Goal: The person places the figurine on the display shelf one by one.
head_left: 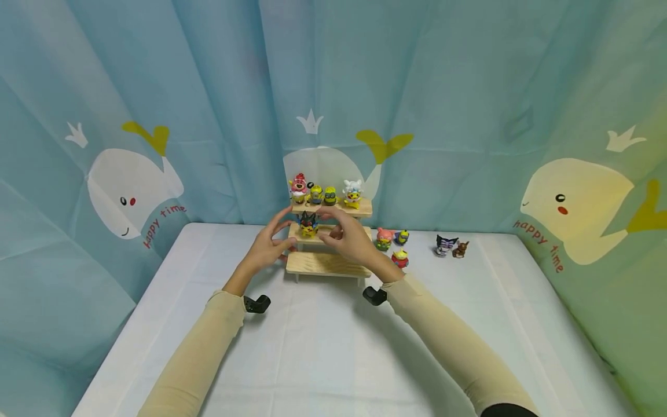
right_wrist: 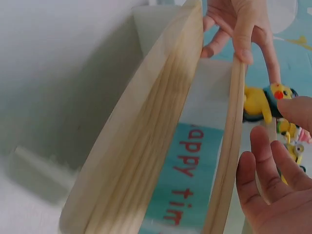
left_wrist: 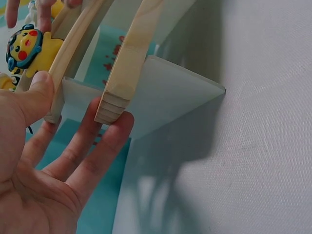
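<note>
On the curtain (head_left: 448,87) I read red "happy time" (head_left: 161,220) beside two whales (head_left: 132,179); the right-wrist view shows "appy tim" (right_wrist: 190,163).

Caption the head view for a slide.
Left hand and right hand flank a dark-eared figurine on the middle shelf of three.

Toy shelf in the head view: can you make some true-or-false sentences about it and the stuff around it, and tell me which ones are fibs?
1. The dark-eared Pikachu figurine stands on the middle tier. True.
2. The Kuromi figurine stands on the top tier. False: it stands on the table.
3. Four figurines stand on the top tier. True.
4. The pink bear figurine is right of both Minions there. False: it is left of them.
5. White whales decorate the curtain. True.
</note>
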### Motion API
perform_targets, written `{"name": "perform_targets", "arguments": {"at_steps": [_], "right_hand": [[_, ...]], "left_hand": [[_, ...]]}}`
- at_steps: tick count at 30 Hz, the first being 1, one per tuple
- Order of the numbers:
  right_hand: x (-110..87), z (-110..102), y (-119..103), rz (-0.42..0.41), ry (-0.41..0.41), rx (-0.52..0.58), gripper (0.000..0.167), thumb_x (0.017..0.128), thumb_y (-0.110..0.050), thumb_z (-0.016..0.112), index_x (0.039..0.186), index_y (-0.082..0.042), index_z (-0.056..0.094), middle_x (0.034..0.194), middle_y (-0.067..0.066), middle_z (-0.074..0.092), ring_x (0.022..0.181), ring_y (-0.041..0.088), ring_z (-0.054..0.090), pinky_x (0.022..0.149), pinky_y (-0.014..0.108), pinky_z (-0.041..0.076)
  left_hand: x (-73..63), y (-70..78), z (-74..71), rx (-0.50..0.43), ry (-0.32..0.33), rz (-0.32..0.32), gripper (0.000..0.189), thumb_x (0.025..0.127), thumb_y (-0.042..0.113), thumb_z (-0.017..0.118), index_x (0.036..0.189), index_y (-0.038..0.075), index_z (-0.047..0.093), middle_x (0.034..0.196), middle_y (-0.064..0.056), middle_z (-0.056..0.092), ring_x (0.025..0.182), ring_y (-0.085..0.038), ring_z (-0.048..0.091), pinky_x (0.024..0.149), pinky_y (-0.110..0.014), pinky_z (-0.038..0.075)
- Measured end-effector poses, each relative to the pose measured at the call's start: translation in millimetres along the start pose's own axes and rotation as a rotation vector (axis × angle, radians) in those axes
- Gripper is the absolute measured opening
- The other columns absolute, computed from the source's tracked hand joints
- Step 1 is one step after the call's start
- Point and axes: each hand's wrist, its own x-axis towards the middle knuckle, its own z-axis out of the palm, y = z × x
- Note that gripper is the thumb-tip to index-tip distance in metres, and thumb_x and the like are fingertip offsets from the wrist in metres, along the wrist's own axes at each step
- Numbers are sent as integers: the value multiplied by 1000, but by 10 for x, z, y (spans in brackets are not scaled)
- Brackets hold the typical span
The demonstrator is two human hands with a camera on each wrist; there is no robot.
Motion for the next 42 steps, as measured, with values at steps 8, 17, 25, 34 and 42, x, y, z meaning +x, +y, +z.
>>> {"name": "perform_targets", "arguments": {"at_steps": [8, 17, 25, 34, 42], "right_hand": [[-158, -189, 43, -51, 33, -45, 54, 92, -3, 78, 142, -10, 58, 128, 17, 65, 71, 20, 65, 64, 33, 60], [-409, -438, 53, -66, 13, -82, 53, 94, -4, 76, 143, -8, 57, 134, 14, 64, 77, 19, 68, 66, 34, 61], [-651, -675, 69, -109, 49, -106, 48, 91, 4, 75, 136, -2, 60, 124, 22, 66, 77, 22, 67, 66, 38, 61], [-899, -912, 161, -55, 108, -159, 47, 89, 6, 76, 132, -6, 64, 120, 10, 69, 77, 17, 69, 65, 32, 60], [-1042, -1022, 198, -7, 137, -215, 46, 90, 0, 77, 133, -11, 65, 120, 7, 71, 77, 17, 69, 66, 33, 61]], "left_hand": [[0, -12, -4, 2, 10, -4, 79, 102, 5, 64, 165, 30, 24, 163, -24, 31, 86, -33, 75, 73, -76, 51], [5, -21, -14, 17, 12, -10, 79, 101, 5, 65, 164, 30, 25, 163, -26, 30, 90, -39, 74, 73, -75, 53], [20, -27, -20, 38, 15, -2, 79, 101, 7, 66, 165, 29, 25, 162, -22, 34, 81, -32, 75, 71, -73, 54], [17, -12, -23, 27, 10, -9, 79, 101, 8, 66, 165, 28, 24, 163, -25, 32, 82, -42, 73, 73, -74, 53], [69, -175, -51, 43, 12, 22, 79, 101, 13, 68, 164, 34, 25, 162, -25, 33, 81, -42, 74, 69, -70, 56]]}}
